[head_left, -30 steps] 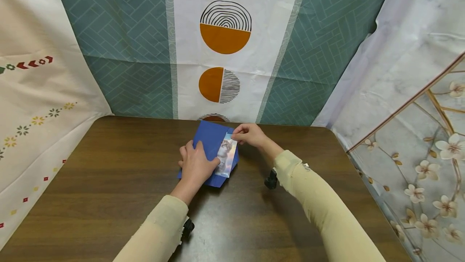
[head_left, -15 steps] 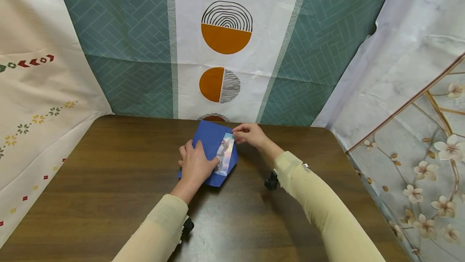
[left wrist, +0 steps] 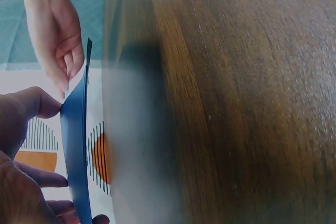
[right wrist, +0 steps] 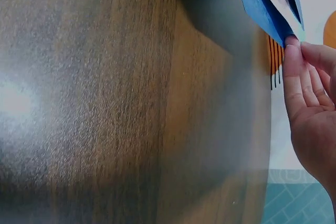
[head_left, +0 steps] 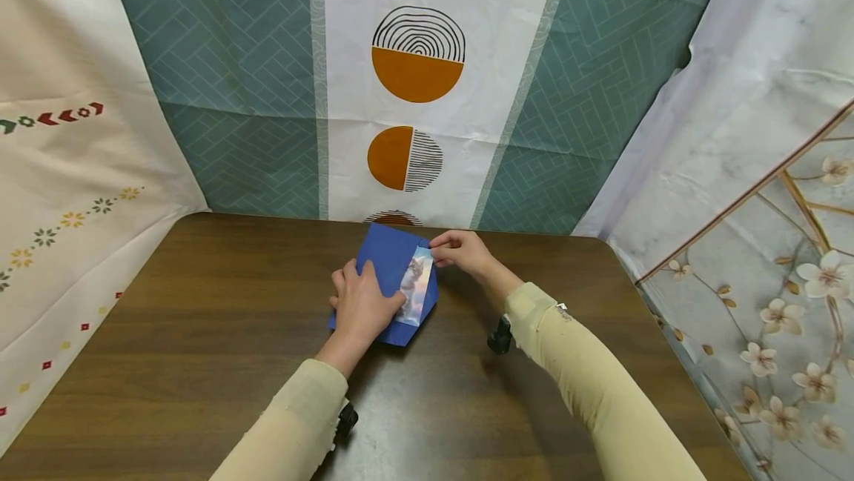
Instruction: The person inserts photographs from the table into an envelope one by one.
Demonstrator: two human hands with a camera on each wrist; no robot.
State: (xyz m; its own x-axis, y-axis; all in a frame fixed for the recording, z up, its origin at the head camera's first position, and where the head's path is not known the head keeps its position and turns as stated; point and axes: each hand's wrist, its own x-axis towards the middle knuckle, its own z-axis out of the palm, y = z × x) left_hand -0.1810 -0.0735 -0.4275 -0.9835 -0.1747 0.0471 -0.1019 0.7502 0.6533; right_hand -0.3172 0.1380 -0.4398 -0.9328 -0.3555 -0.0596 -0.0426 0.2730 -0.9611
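Observation:
A blue envelope point(head_left: 385, 253) is held at a tilt over the wooden table, its pointed flap to the right. My left hand point(head_left: 362, 304) grips its left side, with the thumb near the opening and the other fingers spread over the paper. Out of that opening sticks a shiny pastel card point(head_left: 416, 284) printed with what looks like a cat; its left part is hidden inside. The right hand point(head_left: 465, 252) pinches the card's upper right corner between thumb and finger. In the left wrist view, the envelope point(left wrist: 74, 135) appears edge-on, raised off the tabletop.
The brown wooden table point(head_left: 200, 333) extends around both hands. Behind its far edge hangs a green and white patterned cloth point(head_left: 427, 110). Printed cloths also hang at the left and right. Black wrist cameras sit beneath both cuffs.
The card has slid slightly left, a little deeper into the envelope, and the right hand keeps its pinch on the corner. My left hand and the envelope have hardly moved.

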